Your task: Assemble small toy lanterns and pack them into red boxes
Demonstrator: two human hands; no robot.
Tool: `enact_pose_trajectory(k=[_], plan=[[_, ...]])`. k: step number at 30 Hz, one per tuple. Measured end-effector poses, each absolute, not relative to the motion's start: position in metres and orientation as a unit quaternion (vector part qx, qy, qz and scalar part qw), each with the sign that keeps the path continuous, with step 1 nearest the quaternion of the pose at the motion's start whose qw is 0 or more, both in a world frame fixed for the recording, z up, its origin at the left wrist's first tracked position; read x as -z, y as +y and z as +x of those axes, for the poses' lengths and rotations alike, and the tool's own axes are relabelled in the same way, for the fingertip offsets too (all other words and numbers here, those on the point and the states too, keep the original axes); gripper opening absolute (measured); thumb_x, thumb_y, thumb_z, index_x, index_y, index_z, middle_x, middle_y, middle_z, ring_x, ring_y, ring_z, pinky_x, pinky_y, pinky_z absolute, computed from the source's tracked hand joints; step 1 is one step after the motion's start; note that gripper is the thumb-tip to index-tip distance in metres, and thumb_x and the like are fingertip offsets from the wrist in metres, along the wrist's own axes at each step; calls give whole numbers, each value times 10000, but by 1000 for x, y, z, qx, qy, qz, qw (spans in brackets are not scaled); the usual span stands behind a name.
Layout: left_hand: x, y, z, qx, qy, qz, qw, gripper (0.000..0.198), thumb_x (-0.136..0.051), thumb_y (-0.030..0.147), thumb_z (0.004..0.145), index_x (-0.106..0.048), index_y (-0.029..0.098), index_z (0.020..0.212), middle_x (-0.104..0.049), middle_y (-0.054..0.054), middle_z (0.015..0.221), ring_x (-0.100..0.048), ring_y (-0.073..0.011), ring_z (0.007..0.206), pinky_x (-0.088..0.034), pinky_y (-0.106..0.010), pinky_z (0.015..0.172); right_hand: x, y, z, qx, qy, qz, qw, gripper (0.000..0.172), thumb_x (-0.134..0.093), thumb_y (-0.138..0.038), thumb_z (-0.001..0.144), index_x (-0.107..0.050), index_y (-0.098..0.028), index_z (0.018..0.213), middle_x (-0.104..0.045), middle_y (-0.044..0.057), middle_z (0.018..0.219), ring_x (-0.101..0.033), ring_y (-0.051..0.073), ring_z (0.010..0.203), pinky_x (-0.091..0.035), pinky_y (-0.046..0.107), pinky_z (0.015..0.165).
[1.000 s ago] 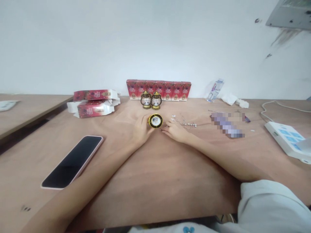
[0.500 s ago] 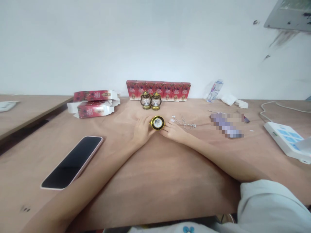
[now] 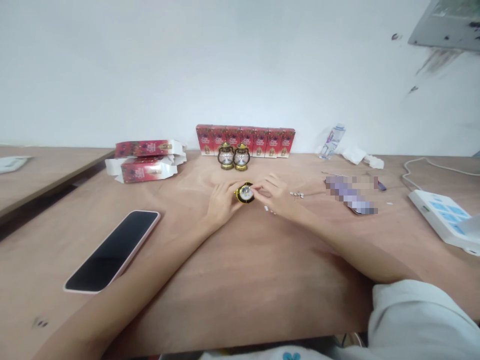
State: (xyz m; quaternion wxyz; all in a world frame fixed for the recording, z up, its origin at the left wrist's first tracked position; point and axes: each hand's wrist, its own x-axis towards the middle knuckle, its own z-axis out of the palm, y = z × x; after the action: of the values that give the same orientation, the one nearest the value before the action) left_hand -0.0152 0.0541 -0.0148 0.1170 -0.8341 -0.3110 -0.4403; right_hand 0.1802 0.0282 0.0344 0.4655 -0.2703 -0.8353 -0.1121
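My left hand is wrapped round the side of a small gold-and-black lantern, whose round white underside faces me. With thumb and forefinger pinched at that round face, my right hand touches the lantern's right edge; anything tiny between those fingertips is hidden. Beside the right hand lie small metal and white pieces and a little white bit. Two similar lanterns, the left one and the right one, stand upright farther back.
Several red boxes stand in a row near the wall. Opened red boxes lie at left, above a phone. On the right are a clear plastic packet, crumpled white tissue, a blurred purple item and a power strip.
My right hand has risen from beside the lantern, and its fingertips now pinch at the underside. The lantern has tilted slightly in my left hand.
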Motion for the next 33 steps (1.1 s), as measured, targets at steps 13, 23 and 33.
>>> enact_pose_trajectory(k=[13,23,33], plan=[[12,54,-17,404,-289,-849,179,295,-553,337,864,-503,208,1124,-613,-102,1162,-599,-225,1008,-469,-358,797,-39,30,176,-199,-743,-436,467,175,-673,-326,735,-577,-180,718,-581,-14,656,-515,125,619,-413,274,599],[12,49,-13,432,-307,-835,147,296,-556,360,860,-492,184,1089,-635,-108,1114,-616,-237,997,-484,-375,787,-62,42,205,-338,-745,-473,326,344,-685,-404,703,-564,-159,912,-649,39,853,-597,137,747,-471,268,668],[20,54,-15,479,-347,-795,132,448,-576,391,841,-394,178,1191,-630,-104,1093,-630,-235,963,-510,-399,807,-61,37,217,-170,-852,-486,-93,125,-705,-170,669,-654,-151,781,-651,19,720,-570,139,630,-367,223,510]])
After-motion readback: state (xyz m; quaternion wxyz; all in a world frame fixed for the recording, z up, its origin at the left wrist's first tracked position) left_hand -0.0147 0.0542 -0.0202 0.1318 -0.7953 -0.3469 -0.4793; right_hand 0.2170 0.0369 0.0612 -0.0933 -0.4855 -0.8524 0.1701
